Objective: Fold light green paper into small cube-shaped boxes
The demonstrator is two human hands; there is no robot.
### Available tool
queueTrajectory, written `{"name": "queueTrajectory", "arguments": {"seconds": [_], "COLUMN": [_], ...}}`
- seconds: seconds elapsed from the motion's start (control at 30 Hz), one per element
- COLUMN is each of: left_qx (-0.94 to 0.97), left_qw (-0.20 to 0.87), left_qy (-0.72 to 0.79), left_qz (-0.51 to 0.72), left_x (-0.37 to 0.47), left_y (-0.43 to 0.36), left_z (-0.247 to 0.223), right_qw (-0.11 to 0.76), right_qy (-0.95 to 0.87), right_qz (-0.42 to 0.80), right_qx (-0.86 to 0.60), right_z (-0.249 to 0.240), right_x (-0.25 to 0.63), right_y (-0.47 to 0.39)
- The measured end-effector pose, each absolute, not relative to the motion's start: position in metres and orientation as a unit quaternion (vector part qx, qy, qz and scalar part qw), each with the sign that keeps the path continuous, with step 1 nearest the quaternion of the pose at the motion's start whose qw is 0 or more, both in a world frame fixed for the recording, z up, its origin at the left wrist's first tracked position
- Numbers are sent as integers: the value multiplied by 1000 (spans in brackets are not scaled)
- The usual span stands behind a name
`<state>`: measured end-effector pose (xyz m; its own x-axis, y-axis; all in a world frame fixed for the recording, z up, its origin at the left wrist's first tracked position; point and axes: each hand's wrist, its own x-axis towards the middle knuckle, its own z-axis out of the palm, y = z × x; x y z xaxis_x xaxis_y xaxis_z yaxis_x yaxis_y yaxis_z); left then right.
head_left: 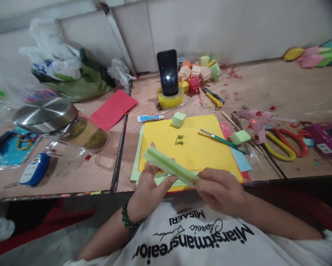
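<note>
A folded strip of light green paper (170,165) slants across in front of me, above a stack topped by yellow paper (160,136). Its left part rests in my left hand (151,190), thumb on the near side and fingers partly hidden behind. My right hand (220,188) pinches the strip's right end. Small green paper scraps (179,139) and a pale green paper cube (179,119) lie on the yellow sheet. A green-handled craft knife (221,140) crosses the sheet's right side, close to another pale green paper block (240,137).
A pink glue gun (258,127) with a lit light and yellow-and-red scissors (279,151) lie right. Behind stand a phone (168,72) on a yellow tape roll (170,99) and several paper cubes (195,74). Left are a lidded glass jar (83,135) and red paper (114,109).
</note>
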<state>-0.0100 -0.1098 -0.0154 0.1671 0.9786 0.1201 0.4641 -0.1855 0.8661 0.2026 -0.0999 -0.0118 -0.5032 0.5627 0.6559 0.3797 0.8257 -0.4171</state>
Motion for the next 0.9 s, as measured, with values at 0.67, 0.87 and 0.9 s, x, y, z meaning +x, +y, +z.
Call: {"name": "queueTrajectory", "arguments": {"seconds": [0.67,0.87,0.9], "left_qx": [842,889,889], "left_qw": [-35,42,43], "left_qy": [462,431,430], "left_qz": [275,150,152], "left_x": [8,3,2], "left_y": [-88,-94,-94], "left_z": [-10,-21,-22], "right_qw": [282,229,230], "right_qy": [-894,-918,-918], "right_qz": [-109,-19,-7], "right_qx": [-332,-322,-322], "right_z": [-25,-42,-43], "right_x": [217,223,225], "right_y": [-80,-82,-82]}}
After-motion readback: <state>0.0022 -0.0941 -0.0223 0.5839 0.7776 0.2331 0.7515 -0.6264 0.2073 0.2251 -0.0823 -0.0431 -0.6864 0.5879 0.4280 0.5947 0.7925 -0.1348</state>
